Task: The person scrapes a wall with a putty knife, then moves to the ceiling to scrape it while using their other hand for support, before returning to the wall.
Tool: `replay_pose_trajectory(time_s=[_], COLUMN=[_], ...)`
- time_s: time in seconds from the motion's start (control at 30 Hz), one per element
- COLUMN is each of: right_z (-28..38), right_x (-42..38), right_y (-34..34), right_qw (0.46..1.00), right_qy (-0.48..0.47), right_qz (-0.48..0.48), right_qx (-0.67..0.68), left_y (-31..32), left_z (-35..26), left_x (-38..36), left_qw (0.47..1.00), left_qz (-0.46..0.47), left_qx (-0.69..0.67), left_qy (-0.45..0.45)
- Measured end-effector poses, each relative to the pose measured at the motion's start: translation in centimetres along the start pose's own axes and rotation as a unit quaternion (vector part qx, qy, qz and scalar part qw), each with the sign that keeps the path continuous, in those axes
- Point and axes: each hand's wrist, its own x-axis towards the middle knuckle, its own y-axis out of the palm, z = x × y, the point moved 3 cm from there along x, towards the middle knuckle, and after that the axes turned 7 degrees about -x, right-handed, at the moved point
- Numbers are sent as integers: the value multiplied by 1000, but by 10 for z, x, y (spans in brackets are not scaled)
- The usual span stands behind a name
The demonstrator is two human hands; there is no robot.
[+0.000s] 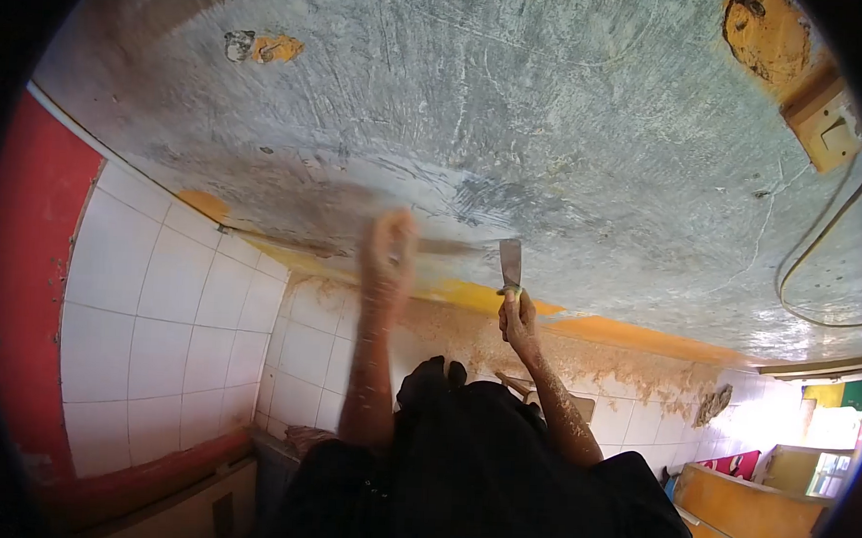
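Observation:
My right hand (517,321) grips the handle of a putty knife (510,263), its flat metal blade pointing up against the grey wall (589,180). Fingers wrap round the handle just below the blade, and pale dust speckles that forearm. To the left, my left hand (390,243) is raised close to the wall, blurred by motion. Its fingers look curled in; what they hold, if anything, I cannot tell. Dark smears and a pale scraped patch (416,177) mark the wall just above both hands.
Yellow and orange paint (621,333) borders the grey surface's lower edge. White tiles (151,286) cover the left side, beside a red strip (31,280). A switch box (827,123) with a loose cable (786,280) is at right. An orange panel (753,499) stands lower right.

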Motion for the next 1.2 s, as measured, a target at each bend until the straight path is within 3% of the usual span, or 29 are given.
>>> replay_pose_trajectory(time_s=[0.07, 0.17, 0.23, 0.3, 0.33, 0.43, 0.53, 0.8, 0.9, 0.97, 1.13, 1.2], right_z=[-8, -6, -13, -13, 4, 37, -5, 13, 10, 6, 63, 39], right_x=[4, 6, 9, 11, 15, 14, 2, -4, -3, 0, 24, 9], right_y=[-6, -4, -7, -10, -7, 9, -10, -1, -5, 1, 9, -6], right_qw=[998, 973, 966, 962, 951, 918, 951, 955, 941, 957, 954, 963], right_qy=[31, -56, -51, -9, -35, -103, -46, -3, -22, -32, -110, -50], right_qz=[-12, -89, -111, -107, -111, -128, -165, -159, -157, -144, -83, -117], right_qx=[-60, -207, -229, -253, -288, -360, -256, -249, -297, -252, -265, -236], left_y=[-40, -61, -58, -43, -37, -31, -37, -33, -29, -28, -28, -29], left_z=[-32, -66, -65, -44, -33, -19, -15, -16, -22, -23, -19, -18], left_x=[43, 88, 108, 127, 134, 141, 152, 145, 140, 140, 136, 140], left_qw=[992, 954, 930, 888, 861, 838, 827, 838, 851, 852, 867, 857], left_qz=[-78, -132, -133, -190, -221, -249, -250, -258, -258, -255, -255, -260], left_qx=[-11, 0, 58, 60, 62, 47, 42, 57, 38, 26, 19, 32], left_qy=[101, 268, 339, 415, 454, 484, 501, 476, 456, 457, 429, 443])
